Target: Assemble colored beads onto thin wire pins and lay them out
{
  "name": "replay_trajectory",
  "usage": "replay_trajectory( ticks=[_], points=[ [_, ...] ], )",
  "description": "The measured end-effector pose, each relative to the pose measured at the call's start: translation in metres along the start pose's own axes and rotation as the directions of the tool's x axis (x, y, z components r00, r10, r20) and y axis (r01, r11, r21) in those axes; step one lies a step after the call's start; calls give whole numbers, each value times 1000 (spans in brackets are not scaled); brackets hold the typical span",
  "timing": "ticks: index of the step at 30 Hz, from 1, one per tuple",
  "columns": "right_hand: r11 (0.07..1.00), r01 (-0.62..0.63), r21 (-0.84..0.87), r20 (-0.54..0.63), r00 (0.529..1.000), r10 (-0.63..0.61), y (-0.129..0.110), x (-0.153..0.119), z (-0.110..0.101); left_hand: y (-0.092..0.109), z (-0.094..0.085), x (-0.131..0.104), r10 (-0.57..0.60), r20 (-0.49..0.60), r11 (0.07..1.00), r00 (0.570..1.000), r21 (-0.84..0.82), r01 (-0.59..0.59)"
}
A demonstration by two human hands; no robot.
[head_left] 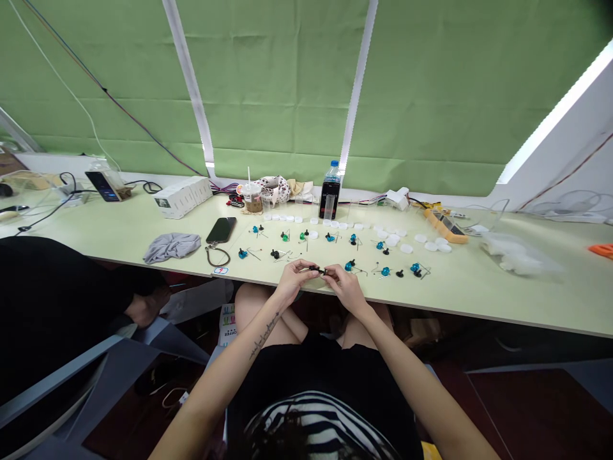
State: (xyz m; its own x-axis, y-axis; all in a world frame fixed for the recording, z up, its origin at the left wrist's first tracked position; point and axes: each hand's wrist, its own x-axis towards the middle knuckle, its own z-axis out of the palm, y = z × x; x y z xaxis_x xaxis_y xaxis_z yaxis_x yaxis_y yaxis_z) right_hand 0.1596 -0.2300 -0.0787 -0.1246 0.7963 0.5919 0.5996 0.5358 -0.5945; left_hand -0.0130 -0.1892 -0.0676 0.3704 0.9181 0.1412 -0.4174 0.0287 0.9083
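Table (502, 281) in pale yellow-green runs from left to right, and at the middle of its near edge a small dark piece (317, 270) is held up between 2 hands. The left hand (293, 278) pinches its left end between thumb and fingers; the right hand (348, 287) has thumb and fingertips pressed together on its right end. The piece is too small to make out in detail.

Just beyond the right hand lies a blue-and-black part (350, 265) with thin bent wire. Similar pieces are spread in 2 loose rows to left and right, with 2 green parts (285, 236) in the far row. White caps (393, 240) lie farther off, thickest toward the right, near an orange tray (445, 227). On the far side a lit phone (329, 201) stands upright before a blue-capped bottle (334, 167). To the left, a dark phone (221, 230) lies flat near a gray cloth (172, 247). Another person in black (57, 287) is at the near left.
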Motion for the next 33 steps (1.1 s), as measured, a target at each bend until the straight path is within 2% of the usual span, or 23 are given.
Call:
replay_trajectory(
  ticks=[33],
  points=[
    [1000, -16, 11, 10, 1000, 16, -4, 1, -2, 2, 1, -2, -2, -1, 1000, 1000, 7, 2]
  ],
)
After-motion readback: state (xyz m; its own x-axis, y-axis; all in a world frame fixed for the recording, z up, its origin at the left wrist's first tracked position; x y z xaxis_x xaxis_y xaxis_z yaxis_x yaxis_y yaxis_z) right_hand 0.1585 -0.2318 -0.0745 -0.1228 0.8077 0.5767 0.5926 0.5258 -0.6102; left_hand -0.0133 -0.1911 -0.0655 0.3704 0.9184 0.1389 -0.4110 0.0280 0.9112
